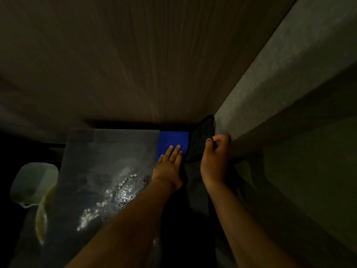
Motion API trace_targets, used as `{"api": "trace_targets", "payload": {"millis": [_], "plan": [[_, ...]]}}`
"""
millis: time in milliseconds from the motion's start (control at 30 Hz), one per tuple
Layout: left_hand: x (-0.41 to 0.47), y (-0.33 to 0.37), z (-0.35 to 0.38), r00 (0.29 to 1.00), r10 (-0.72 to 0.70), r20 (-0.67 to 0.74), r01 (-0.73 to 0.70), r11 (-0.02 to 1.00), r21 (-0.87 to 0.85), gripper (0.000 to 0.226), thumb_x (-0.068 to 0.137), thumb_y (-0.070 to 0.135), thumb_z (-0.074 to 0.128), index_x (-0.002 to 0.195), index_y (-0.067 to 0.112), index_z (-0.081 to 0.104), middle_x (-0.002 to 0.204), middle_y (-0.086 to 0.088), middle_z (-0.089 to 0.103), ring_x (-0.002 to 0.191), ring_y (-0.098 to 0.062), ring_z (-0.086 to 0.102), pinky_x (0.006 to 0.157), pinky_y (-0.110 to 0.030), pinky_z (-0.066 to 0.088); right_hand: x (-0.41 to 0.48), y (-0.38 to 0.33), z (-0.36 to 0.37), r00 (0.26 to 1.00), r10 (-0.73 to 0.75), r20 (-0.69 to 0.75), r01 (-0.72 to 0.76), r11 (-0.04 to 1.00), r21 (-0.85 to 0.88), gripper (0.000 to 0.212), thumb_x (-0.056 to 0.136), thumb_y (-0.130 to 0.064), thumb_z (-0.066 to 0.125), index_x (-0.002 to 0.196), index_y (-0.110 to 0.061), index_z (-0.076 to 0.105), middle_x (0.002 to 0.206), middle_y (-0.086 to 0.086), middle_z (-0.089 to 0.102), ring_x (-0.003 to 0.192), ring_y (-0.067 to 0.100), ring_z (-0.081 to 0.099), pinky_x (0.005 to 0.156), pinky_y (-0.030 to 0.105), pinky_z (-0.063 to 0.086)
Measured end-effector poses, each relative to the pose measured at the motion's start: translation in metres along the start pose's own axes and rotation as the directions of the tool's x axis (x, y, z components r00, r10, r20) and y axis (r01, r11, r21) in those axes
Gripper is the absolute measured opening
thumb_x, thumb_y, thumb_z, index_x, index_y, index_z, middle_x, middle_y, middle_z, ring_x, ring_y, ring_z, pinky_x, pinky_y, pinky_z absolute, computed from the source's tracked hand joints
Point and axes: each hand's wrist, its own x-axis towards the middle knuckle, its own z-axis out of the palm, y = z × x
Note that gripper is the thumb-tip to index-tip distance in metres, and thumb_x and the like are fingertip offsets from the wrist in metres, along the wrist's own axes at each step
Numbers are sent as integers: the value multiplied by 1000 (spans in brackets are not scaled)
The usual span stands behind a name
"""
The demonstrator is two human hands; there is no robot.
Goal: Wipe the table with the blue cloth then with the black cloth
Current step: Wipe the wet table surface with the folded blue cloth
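We rest our left hand (170,163) flat, fingers spread, on the blue cloth (172,139) at centre frame, while our right hand (214,157) pinches the black cloth (201,140) just right of it. The wet, crumb-strewn patch (117,194) lies lower left on the surface (92,151); starting with black would likely break the order. One blue cloth, one black, two hands

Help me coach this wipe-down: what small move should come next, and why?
Probably slide the blue cloth under the left hand toward the white spill. Fingers already lie flat on it, blue goes first, and the right hand only pinches the black cloth.
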Motion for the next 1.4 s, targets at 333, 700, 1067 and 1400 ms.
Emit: {"api": "trace_targets", "payload": {"millis": [333, 700, 1067, 1400], "plan": [[-13, -51, -9, 997, -70, -11, 70, 998, 4, 96, 85, 39, 61, 153, 16, -2, 161, 2, -18, 148, -20, -15, 120, -38, 3, -2, -8, 9, 996, 55, 64, -64, 988, 141, 6, 95, -5, 47, 96, -11, 44, 75, -5, 44, 59, 6, 42, 55, 16, 37], [-22, -79, -13, 993, -118, -6, 118, 992, -34, 93, 87, 39, 58, 153, 13, -2, 161, 0, -17, 148, -21, -15, 122, -41, 8, 26, 40, 37, 924, 376, 69, -365, 922, -127, 15, 95, -6, 50, 107, -1, 59, 95, 12, 58, 87, 27, 57, 82, 41, 45], [-24, -75, -11, 993, -119, -26, 118, 992, -51, 98, 84, 43, 61, 153, 14, -3, 161, 0, -17, 148, -22, -16, 122, -42, 4, -16, 37, 50, 994, -39, 103, 84, 870, -486, 57, 89, -5, 55, 143, -15, 38, 149, 10, 34, 135, 27, 39, 109, 43, 39], [-25, -74, -8, 992, -103, -70, 96, 991, -98, 96, 87, 44, 57, 152, 18, -9, 161, 0, -14, 147, -20, -17, 121, -40, 5, -31, 15, 95, 621, 38, 783, 759, 222, -613, 69, 99, -21, 40, 155, -17, -2, 162, -1, -13, 148, 16, -19, 116, 46, -15]]}}
